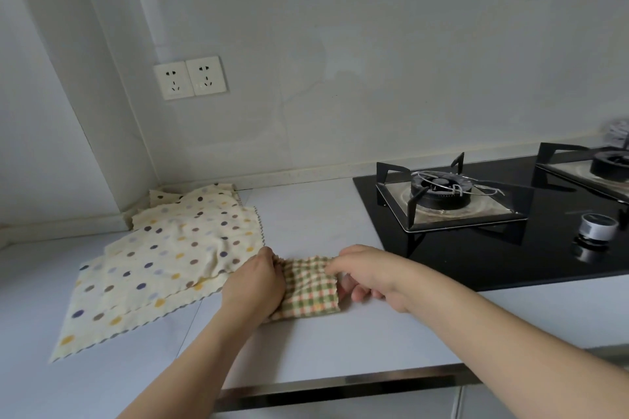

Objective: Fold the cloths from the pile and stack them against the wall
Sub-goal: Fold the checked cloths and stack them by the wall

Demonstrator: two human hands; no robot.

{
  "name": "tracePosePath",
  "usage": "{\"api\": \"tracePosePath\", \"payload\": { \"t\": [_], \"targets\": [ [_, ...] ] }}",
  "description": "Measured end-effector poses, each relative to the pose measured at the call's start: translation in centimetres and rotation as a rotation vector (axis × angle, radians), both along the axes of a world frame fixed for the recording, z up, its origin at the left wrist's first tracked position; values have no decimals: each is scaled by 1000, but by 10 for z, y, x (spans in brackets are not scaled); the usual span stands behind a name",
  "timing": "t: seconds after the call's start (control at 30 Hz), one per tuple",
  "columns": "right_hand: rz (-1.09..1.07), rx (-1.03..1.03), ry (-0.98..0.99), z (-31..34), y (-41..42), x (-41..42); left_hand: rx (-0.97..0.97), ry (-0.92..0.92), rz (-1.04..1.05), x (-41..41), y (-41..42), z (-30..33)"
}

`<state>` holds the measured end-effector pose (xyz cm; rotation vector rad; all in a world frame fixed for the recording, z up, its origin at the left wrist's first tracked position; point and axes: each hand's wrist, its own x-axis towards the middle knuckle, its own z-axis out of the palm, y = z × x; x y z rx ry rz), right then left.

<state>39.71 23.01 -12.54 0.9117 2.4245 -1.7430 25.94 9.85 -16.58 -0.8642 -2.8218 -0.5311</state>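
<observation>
On the pale countertop, just right of the polka-dot cloths heaped toward the corner, lies the green-and-orange checked cloth. Left hand and right hand each pinch its far edge, fingers curled and clamped on the fabric. To fold well, I judge both corners should travel together and land square on the near edge before being smoothed flat. A black gas hob sits right; twin wall sockets mark the white wall behind.
</observation>
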Motion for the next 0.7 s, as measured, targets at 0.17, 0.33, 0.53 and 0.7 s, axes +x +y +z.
{"api": "tracePosePath", "payload": {
  "t": [0.17,0.33,0.53,0.7],
  "targets": [
    [-91,-60,91,-18,-5,3,-38,3,7,2,2,1],
    [-60,-25,130,-20,-16,2,-35,-8,25,3,4,-1],
    [-46,-84,167,-19,-19,2,-79,-28,-5,3,3,2],
    [-41,26,92,-26,-21,-1,-75,-18,-10,4,2,2]
  ]
}}
